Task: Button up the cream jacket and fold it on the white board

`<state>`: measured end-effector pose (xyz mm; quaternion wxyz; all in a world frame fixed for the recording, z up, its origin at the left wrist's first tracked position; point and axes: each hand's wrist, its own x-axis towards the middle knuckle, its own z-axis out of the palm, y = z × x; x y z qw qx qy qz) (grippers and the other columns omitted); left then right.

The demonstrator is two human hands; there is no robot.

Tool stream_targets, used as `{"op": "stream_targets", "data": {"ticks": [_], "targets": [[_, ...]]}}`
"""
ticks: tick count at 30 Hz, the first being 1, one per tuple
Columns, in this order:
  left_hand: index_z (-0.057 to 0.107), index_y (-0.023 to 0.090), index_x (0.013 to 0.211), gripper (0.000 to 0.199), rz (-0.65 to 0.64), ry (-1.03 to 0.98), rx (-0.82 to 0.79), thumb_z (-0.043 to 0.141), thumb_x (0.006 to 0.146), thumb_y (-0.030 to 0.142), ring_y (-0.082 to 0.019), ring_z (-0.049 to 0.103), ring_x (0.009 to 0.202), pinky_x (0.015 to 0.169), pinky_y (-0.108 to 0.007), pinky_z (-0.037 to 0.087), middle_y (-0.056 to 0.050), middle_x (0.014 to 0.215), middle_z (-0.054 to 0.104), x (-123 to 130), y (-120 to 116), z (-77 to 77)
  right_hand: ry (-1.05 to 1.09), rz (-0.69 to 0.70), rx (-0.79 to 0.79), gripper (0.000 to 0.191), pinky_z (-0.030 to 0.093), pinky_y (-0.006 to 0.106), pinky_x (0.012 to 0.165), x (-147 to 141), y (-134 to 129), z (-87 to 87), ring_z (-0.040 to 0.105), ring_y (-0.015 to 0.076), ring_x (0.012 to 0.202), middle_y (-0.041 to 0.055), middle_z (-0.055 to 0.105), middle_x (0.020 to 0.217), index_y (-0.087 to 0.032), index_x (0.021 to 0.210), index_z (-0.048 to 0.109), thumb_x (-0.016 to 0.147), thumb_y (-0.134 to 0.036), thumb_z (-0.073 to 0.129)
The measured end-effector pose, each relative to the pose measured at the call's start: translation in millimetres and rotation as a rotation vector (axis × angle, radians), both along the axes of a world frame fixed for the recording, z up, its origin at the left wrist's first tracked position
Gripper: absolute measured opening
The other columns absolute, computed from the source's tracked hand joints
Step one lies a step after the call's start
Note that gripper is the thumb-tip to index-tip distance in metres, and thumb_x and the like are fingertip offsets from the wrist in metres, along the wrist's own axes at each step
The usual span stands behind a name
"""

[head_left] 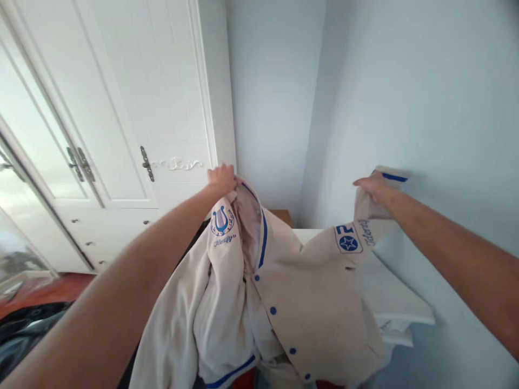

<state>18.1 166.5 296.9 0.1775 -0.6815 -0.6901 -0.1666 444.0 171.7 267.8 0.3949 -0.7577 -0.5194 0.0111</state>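
Observation:
A cream varsity jacket (320, 292) with blue trim, blue snap buttons and blue emblems hangs spread between my two hands. My left hand (223, 179) is closed on it near the collar and shoulder, above a lyre emblem. Farther right, my right hand (375, 186) grips one sleeve near its blue-striped cuff, holding that sleeve raised. The other sleeve droops at the lower left. Part of the front hangs open at the collar, showing the lining. Fabric hides some of the fingers of each hand.
A white wardrobe (174, 97) with dark metal handles stands at the left. Pale blue walls (405, 97) meet in a corner ahead. Behind the jacket is a white piece of furniture (399, 292). Dark items (28, 335) lie at the lower left, beside a reddish floor (60, 289).

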Motion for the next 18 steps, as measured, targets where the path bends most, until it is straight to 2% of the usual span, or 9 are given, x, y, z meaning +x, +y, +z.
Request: {"op": "stream_targets", "data": {"ticks": [2, 3, 5, 6, 8, 10, 12, 14, 18], "targets": [[0.068, 0.007, 0.108, 0.083, -0.015, 0.001, -0.205, 0.025, 0.089, 0.075, -0.034, 0.057, 0.121, 0.092, -0.043, 0.043, -0.017, 0.131, 0.06, 1.7, 11.3, -47.4, 0.005, 0.075, -0.189, 0.066, 0.044, 0.035, 0.104, -19.0, -6.4, -43.0, 0.051, 0.0282, 0.121, 0.0278, 0.047, 0.125, 0.005, 0.138, 0.047, 0.081, -0.019, 0.069], [0.068, 0.007, 0.109, 0.083, -0.026, -0.011, -0.289, 0.038, 0.081, 0.079, -0.033, 0.062, 0.114, 0.089, -0.041, 0.048, -0.023, 0.126, 0.062, 0.6, 13.3, -68.1, -0.023, 0.165, -0.249, 0.068, 0.04, 0.035, 0.111, -30.5, -14.2, -65.5, 0.047, 0.0278, 0.127, 0.0257, 0.043, 0.132, 0.001, 0.141, 0.047, 0.08, -0.02, 0.068], [0.063, 0.006, 0.12, 0.08, -0.105, -0.022, -0.4, 0.054, 0.077, 0.073, -0.032, 0.064, 0.113, 0.09, -0.036, 0.05, -0.024, 0.124, 0.064, -7.5, 9.4, -102.0, -0.048, 0.359, -0.348, 0.071, 0.035, 0.029, 0.119, -54.9, -39.6, -109.3, 0.044, 0.0229, 0.132, 0.0166, 0.041, 0.14, -0.009, 0.145, 0.049, 0.079, -0.026, 0.07], [0.061, 0.007, 0.124, 0.078, -0.147, -0.028, -0.44, 0.055, 0.079, 0.07, -0.031, 0.063, 0.115, 0.093, -0.034, 0.05, -0.023, 0.125, 0.064, -15.1, 3.2, -115.3, -0.1, 0.535, -0.446, 0.078, 0.028, 0.031, 0.124, -66.7, -56.6, -129.3, 0.037, 0.023, 0.139, 0.015, 0.033, 0.146, -0.01, 0.151, 0.043, 0.082, -0.034, 0.068], [0.056, 0.01, 0.131, 0.074, -0.213, -0.04, -0.492, 0.05, 0.083, 0.067, -0.029, 0.058, 0.124, 0.101, -0.033, 0.046, -0.019, 0.132, 0.061, -38.1, -16.9, -135.7, -0.223, 0.783, -0.621, 0.096, 0.012, 0.036, 0.13, -86.1, -95.0, -162.7, 0.015, 0.0242, 0.149, 0.01, 0.011, 0.155, -0.01, 0.16, 0.026, 0.083, -0.05, 0.065], [0.048, 0.006, 0.139, 0.079, -0.189, -0.059, -0.531, 0.051, 0.083, 0.062, -0.032, 0.051, 0.132, 0.107, -0.037, 0.042, -0.022, 0.141, 0.052, -69.6, -45.0, -149.9, -0.326, 0.925, -0.756, 0.112, 0.003, 0.041, 0.129, -97.2, -130.5, -186.2, -0.002, 0.0255, 0.151, 0.0036, -0.006, 0.156, -0.013, 0.163, 0.014, 0.077, -0.063, 0.067], [0.039, 0.005, 0.146, 0.084, -0.104, -0.105, -0.571, 0.055, 0.079, 0.052, -0.033, 0.046, 0.137, 0.111, -0.038, 0.039, -0.023, 0.147, 0.046, -103.7, -76.6, -160.7, -0.391, 0.978, -0.856, 0.118, -0.004, 0.043, 0.128, -97.9, -152.7, -202.9, -0.011, 0.0254, 0.15, -0.0002, -0.014, 0.154, -0.016, 0.163, 0.008, 0.074, -0.064, 0.068], [0.038, 0.005, 0.147, 0.09, -0.035, -0.132, -0.599, 0.061, 0.072, 0.05, -0.036, 0.045, 0.136, 0.111, -0.043, 0.038, -0.024, 0.146, 0.047, -133.3, -106.9, -170.8, -0.395, 0.955, -0.898, 0.115, -0.003, 0.042, 0.129, -89.4, -156.1, -217.8, -0.01, 0.0249, 0.15, 0.0004, -0.014, 0.154, -0.015, 0.163, 0.007, 0.076, -0.06, 0.066], [0.046, 0.01, 0.142, 0.099, -0.049, -0.316, -0.65, 0.066, 0.063, 0.067, -0.038, 0.061, 0.115, 0.097, -0.045, 0.048, -0.02, 0.126, 0.064, -163.3, -148.6, -195.3, -0.146, 0.821, -0.758, 0.104, 0.016, 0.04, 0.129, -67.4, -120.7, -243.6, 0.016, 0.0268, 0.148, 0.0116, 0.008, 0.155, -0.007, 0.161, 0.022, 0.079, -0.058, 0.059]]}}
